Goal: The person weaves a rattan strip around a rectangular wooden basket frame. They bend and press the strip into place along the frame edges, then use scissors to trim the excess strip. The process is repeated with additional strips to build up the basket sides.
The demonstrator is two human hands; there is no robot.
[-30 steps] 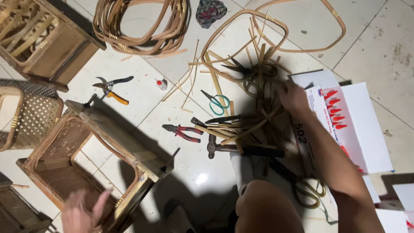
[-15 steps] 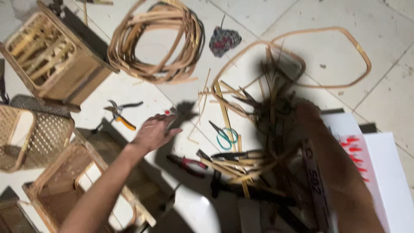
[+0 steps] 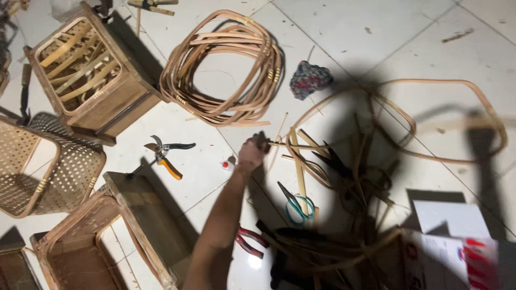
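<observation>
**Pinching a strip from the pile**

My left hand [image 3: 252, 152] reaches to the middle of the frame, fingers closed on the end of a thin bamboo strip [image 3: 285, 144] that runs right into the loose pile of strips [image 3: 344, 182]. My right hand is out of view, so I cannot say what it is doing.

To do this well, I judge I should keep the pinch near the strip's tip and draw it along its own length, so it slides free without snagging its neighbours or kinking. The scissors [image 3: 294, 203] sit just below the pile and the red pliers [image 3: 248, 240] near my forearm; I should keep my wrist above both. The hoop coil [image 3: 223, 67] in the upper middle and the pruners [image 3: 164, 156] to the left lie apart.
</observation>
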